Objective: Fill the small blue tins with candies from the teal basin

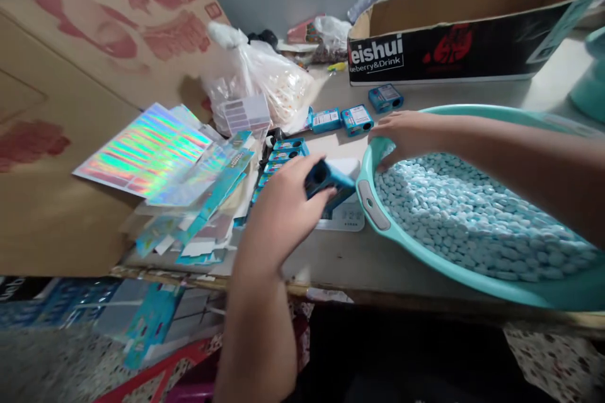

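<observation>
My left hand [295, 198] is closed around a small blue box [338, 186] with a dark round hole in its end. It holds the box tilted above a white scale [347, 220], which is partly hidden. My right hand [401, 132] grips the near-left rim of a turquoise basin [454, 264], with fingers over the edge and the thumb inside. Many pale blue, pebble-like pieces [472, 208] fill the basin. Behind my left hand stands a row of similar blue boxes [288, 150]. More lie past the scale: one box [326, 119], another [358, 119], and a third [385, 98].
Shiny holographic sheets [146, 151] and cut card strips [222, 195] are piled at left, against a large cardboard carton [70, 107]. A tied plastic bag [265, 79] sits behind them. At the back right stands an open black carton [454, 53]. The table's front edge [331, 295] runs below.
</observation>
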Demonstrator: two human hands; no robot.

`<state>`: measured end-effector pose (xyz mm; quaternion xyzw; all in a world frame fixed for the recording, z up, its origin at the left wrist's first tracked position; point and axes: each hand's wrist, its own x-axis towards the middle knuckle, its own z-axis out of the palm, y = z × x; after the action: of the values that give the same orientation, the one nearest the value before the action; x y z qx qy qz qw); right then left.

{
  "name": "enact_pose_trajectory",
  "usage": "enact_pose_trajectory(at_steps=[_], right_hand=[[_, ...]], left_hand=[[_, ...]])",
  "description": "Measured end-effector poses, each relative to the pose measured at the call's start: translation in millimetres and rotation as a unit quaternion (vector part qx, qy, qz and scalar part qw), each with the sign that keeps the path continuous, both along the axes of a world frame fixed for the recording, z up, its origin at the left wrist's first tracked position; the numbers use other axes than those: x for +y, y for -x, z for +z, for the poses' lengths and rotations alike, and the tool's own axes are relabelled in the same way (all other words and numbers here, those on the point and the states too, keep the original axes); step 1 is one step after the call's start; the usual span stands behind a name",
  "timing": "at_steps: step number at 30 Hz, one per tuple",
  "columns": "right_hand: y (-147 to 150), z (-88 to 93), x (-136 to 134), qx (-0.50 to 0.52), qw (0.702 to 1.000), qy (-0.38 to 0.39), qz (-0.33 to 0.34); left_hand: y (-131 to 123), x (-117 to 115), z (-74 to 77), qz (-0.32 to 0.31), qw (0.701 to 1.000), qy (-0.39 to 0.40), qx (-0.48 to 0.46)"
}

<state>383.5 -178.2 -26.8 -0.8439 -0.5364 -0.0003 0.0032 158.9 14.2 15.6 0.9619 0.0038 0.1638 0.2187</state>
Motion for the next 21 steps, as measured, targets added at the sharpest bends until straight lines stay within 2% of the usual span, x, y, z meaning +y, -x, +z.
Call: enact_pose_trajectory(at_steps=[3,5,9,13,18,21], right_hand=[[1.7,1.8,0.5,-0.012,1.000,0.017,0.003],[2.4,3.4,1.6,-0.009,1.000,0.028,-0.008],[4.1,6.0,3.3,0.012,0.999,0.033,-0.039],[7.1,7.4,3.4,0.018,0.999,0.024,-0.046],[9.9,8.5,4.2,0.031,0.998,0.016,-0.054],[11.6,9.7,4.5,0.030,0.998,0.027,-0.057]], left_hand=[[44.3,19.6,20.3,-0.051,0.993,-0.098,0.048],[57.5,34.2,24.9,-0.076,0.981,-0.163,0.076],[59.0,58.6,14.8,-0.104,0.963,-0.208,0.136],[59.4,74.5,4.3,-0.129,0.960,-0.214,0.125],[66.1,88.0,3.0,-0.166,0.941,-0.268,0.121],[69.7,95.3,2.7,-0.185,0.941,-0.257,0.122]])
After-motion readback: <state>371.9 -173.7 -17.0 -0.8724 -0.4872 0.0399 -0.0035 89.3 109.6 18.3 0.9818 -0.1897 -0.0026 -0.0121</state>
